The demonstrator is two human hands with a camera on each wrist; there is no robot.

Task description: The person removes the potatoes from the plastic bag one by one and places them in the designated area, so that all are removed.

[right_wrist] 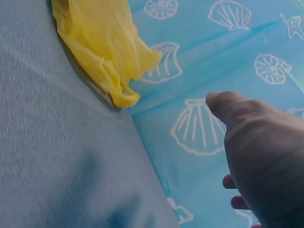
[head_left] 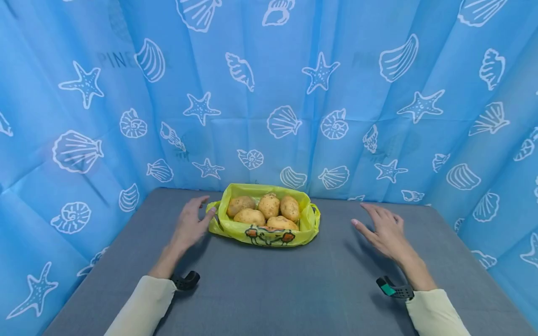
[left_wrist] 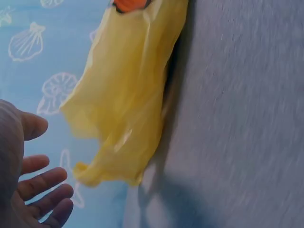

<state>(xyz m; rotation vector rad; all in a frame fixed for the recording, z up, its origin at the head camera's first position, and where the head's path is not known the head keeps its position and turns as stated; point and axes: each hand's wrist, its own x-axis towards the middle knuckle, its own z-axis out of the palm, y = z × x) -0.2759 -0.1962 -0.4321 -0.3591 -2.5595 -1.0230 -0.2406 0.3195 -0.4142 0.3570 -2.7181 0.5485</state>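
A yellow-green plastic bag (head_left: 235, 232) lies on the table with its mouth spread wide, several potatoes (head_left: 269, 205) showing inside. Its front carries a printed cartoon figure, and a looped handle sticks out at either end. Close to the bag's left end is my left hand (head_left: 193, 224), fingers loosely bent and holding nothing; in the left wrist view a gap separates the fingers (left_wrist: 45, 185) from the bag (left_wrist: 128, 95). Farther off, to the right of the bag, my right hand (head_left: 384, 231) hovers over the table with fingers spread. The right wrist view shows its thumb (right_wrist: 232, 107) apart from the bag (right_wrist: 102, 42).
Grey cloth covers the table (head_left: 269, 289). Blue curtains (head_left: 260, 93) with white shells and starfish hang behind it and along both sides, close to the bag's back. Each wrist wears a dark band, the right band (head_left: 395, 288) having a green patch.
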